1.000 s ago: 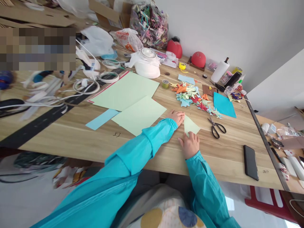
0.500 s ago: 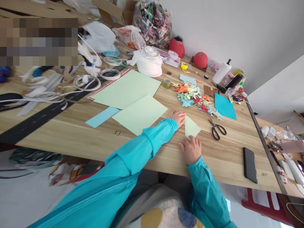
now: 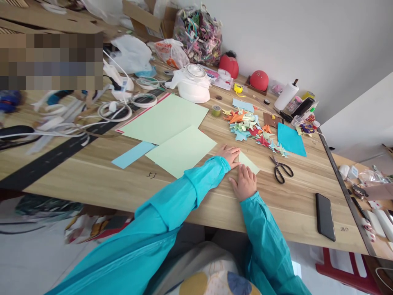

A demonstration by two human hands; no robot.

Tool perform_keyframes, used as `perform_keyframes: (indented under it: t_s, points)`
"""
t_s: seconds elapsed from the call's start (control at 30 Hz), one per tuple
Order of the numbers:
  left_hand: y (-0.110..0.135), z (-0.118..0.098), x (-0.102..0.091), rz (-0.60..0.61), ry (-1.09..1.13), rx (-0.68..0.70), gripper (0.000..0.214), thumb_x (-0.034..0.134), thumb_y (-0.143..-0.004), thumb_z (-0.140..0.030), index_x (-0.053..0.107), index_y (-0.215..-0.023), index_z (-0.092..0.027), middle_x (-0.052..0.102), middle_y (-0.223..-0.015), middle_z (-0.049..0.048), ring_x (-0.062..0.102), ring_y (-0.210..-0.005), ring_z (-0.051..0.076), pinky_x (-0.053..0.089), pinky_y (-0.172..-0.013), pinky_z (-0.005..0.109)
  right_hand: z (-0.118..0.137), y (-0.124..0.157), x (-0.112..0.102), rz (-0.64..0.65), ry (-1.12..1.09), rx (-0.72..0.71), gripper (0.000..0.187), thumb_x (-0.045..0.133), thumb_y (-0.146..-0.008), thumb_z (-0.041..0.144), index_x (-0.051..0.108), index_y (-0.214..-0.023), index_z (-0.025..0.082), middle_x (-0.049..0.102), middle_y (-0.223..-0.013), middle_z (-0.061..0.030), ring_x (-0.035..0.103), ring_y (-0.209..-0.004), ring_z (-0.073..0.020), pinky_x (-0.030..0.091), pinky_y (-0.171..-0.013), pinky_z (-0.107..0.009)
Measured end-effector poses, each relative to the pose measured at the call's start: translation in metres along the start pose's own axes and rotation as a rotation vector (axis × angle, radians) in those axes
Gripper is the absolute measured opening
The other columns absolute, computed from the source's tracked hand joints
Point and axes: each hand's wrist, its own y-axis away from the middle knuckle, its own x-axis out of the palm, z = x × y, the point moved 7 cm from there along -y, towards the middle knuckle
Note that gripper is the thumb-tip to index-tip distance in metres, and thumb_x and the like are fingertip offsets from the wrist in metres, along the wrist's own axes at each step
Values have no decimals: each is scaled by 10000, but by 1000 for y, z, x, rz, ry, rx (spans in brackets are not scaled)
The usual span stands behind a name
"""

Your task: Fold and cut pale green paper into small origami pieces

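A small folded pale green paper [image 3: 250,163] lies on the wooden table [image 3: 92,176] in front of me. My left hand [image 3: 229,154] rests flat at its left corner, fingers stretched out onto the paper's edge. My right hand [image 3: 245,183] presses down on its near edge, fingers together and laid flat over the paper. Both arms wear teal sleeves. Only the far right part of the paper shows beyond my hands.
Larger pale green sheets [image 3: 181,149] and a light blue strip [image 3: 132,154] lie to the left. Black scissors [image 3: 281,171] and a heap of folded paper cranes [image 3: 251,129] are to the right, with a teal sheet [image 3: 291,139]. A black phone [image 3: 325,216] sits near the right edge.
My right hand has slid forward over the small green paper, covering more of it and flattening it. My left hand has stayed at the paper's left corner.
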Motion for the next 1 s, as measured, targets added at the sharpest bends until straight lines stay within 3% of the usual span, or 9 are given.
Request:
perform_keyframes:
  t_s: [0.2,0.33,0.43,0.57,0.77,1.0]
  points:
    - [-2,0,4,-72,-48,10,369,411,-856,-313,529,-1186,-196,493,-1321,84,416,-1212,226,214,-1033,489,5,5,-5,17,-4,-9,650,378,-836,573,415,-1321,142,389,-1400,-128,317,-1268,-292,257,-1003,-435]
    - [2,-8,-4,-149,-85,79,343,378,-862,-232,569,-1139,-162,527,-1276,106,451,-1161,239,290,-989,465,5,3,-12,17,1,6,588,332,-860,554,440,-1302,182,436,-1362,-111,374,-1203,-285,309,-949,-429]
    - [12,-17,-12,-196,-61,126,302,389,-838,-174,635,-1009,-135,627,-1101,108,515,-1048,222,369,-923,396,2,1,-15,32,25,22,474,320,-895,445,430,-1306,237,443,-1348,-81,392,-1166,-257,326,-920,-413]
    - [39,-36,-17,-230,-15,132,255,422,-813,-181,669,-870,-150,671,-888,98,550,-937,222,399,-871,406,-4,-1,-13,82,37,25,432,372,-874,275,431,-1301,298,437,-1352,-28,404,-1134,-231,333,-900,-380]
    - [75,-68,-4,-290,-56,55,340,438,-797,-228,642,-1032,-91,641,-1073,136,518,-1029,259,385,-903,417,-7,-2,-8,96,57,23,408,361,-891,267,446,-1288,306,429,-1362,-23,389,-1138,-226,334,-901,-380]
    - [78,-79,12,-213,-99,7,390,458,-773,-244,635,-1071,-65,604,-1137,184,487,-1080,310,327,-955,478,-5,-6,-10,134,124,13,378,333,-920,308,454,-1278,313,453,-1329,-42,401,-1116,-237,376,-864,-384]
